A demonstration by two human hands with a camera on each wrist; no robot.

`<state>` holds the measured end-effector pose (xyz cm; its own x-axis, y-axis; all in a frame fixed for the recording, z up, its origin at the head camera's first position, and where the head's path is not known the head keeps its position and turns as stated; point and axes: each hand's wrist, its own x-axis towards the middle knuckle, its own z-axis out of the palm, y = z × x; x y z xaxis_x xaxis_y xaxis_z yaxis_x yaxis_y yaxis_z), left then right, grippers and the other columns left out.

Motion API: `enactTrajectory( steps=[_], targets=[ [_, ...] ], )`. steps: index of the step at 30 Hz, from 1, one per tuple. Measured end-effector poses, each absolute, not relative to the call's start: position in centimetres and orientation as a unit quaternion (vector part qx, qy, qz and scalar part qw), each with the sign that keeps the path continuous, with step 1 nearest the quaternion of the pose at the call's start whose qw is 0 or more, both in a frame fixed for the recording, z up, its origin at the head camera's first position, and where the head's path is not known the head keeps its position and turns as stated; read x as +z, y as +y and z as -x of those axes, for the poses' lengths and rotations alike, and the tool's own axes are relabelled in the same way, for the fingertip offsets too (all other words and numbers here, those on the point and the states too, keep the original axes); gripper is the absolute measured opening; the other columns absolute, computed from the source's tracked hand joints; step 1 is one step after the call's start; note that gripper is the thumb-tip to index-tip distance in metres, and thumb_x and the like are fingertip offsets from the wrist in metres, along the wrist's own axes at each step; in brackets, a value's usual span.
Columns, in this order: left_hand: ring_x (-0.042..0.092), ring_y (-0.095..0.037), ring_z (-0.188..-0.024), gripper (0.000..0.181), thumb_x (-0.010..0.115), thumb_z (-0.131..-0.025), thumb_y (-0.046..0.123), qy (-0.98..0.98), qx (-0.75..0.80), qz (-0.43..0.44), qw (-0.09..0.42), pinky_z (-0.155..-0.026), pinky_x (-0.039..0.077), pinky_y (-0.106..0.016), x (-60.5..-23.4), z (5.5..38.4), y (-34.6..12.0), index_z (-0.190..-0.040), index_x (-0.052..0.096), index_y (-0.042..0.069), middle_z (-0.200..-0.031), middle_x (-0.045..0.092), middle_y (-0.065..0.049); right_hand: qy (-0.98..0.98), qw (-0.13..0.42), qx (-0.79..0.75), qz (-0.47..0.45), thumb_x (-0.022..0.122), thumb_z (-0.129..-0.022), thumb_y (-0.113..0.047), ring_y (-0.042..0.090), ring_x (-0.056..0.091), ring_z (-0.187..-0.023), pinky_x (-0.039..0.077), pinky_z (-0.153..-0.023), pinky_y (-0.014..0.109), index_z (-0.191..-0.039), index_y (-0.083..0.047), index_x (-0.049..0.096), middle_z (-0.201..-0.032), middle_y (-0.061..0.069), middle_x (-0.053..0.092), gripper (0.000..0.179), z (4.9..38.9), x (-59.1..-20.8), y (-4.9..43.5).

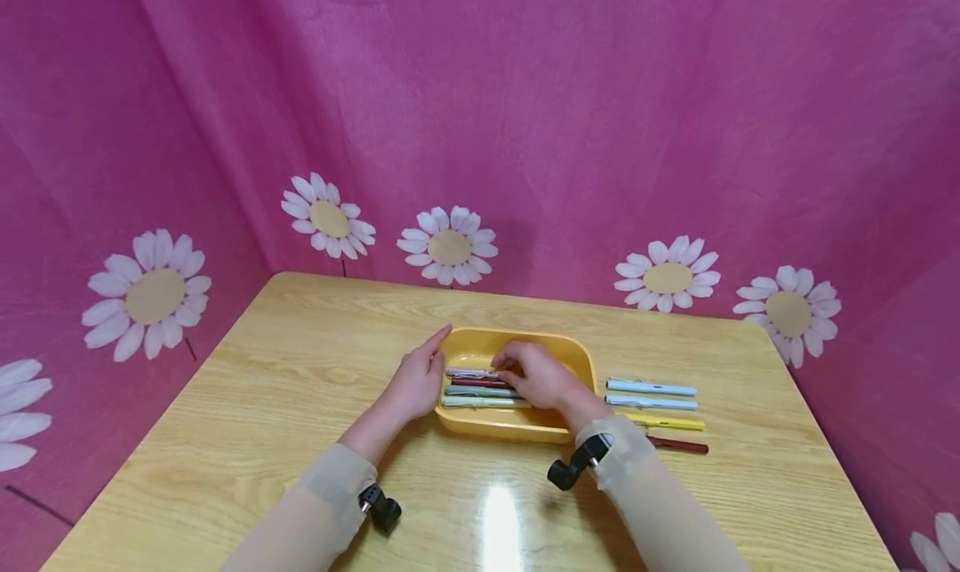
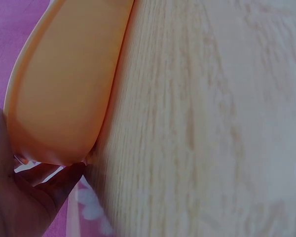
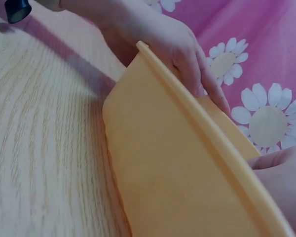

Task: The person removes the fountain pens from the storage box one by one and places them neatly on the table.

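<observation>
I judge this as arranging pens: my right hand's curled fingers appear to pinch the lilac pen inside the yellow tray, while my left hand, fingers extended, touches its end. Next calls for a gentle release, leaving the neighbouring pens aligned.

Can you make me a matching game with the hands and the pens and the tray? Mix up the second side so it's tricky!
Column one
1. left hand
2. yellow pen
3. tray
4. right hand

Column two
A. reaching inside the tray
B. has several pens lying in it
C. at the tray's left end
D. on the table, beside the tray

Right pairs: 1-C, 2-D, 3-B, 4-A
</observation>
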<state>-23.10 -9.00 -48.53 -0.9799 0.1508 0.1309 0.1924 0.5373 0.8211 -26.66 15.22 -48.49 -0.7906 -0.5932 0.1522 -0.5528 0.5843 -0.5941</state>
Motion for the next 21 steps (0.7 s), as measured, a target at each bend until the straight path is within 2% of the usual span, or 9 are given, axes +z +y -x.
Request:
enactTrajectory(
  steps=[5, 12, 21],
  targets=[
    [0.046, -0.035, -0.144, 0.052, 0.041, -0.113, 0.010, -0.876, -0.474, 0.091, 0.014, -0.123, 0.032, -0.049, -48.45, 23.13, -9.00, -0.165, 0.039, 0.012, -0.154, 0.050, -0.026, 0.894, 0.034, -0.316, 0.314, 0.071, -0.100, 0.000, 0.018, 0.068, -0.094, 0.060, -0.088, 0.038, -0.108, -0.003, 0.075, -0.101, 0.005, 0.073, 0.010, 26.71, -48.48, 15.11],
    [0.053, -0.034, -0.138, 0.053, 0.042, -0.112, 0.010, -0.873, -0.477, 0.097, 0.028, -0.121, 0.036, -0.050, -48.67, 23.21, -9.02, -0.164, 0.040, 0.011, -0.152, 0.052, -0.026, 0.896, 0.024, -0.327, 0.298, 0.075, -0.097, 0.000, 0.016, 0.068, -0.090, 0.060, -0.085, 0.036, -0.103, -0.003, 0.075, -0.095, 0.003, 0.074, 0.008, 26.91, -48.65, 15.03],
    [0.047, -0.034, -0.144, 0.052, 0.042, -0.112, 0.009, -0.873, -0.476, 0.099, 0.027, -0.122, 0.033, -0.048, -48.57, 23.05, -8.98, -0.164, 0.041, 0.010, -0.152, 0.053, -0.025, 0.905, 0.033, -0.343, 0.249, 0.077, -0.095, 0.000, 0.012, 0.065, -0.083, 0.059, -0.080, 0.033, -0.097, -0.006, 0.074, -0.088, -0.001, 0.071, 0.007, 26.54, -48.54, 14.89]
  ],
)
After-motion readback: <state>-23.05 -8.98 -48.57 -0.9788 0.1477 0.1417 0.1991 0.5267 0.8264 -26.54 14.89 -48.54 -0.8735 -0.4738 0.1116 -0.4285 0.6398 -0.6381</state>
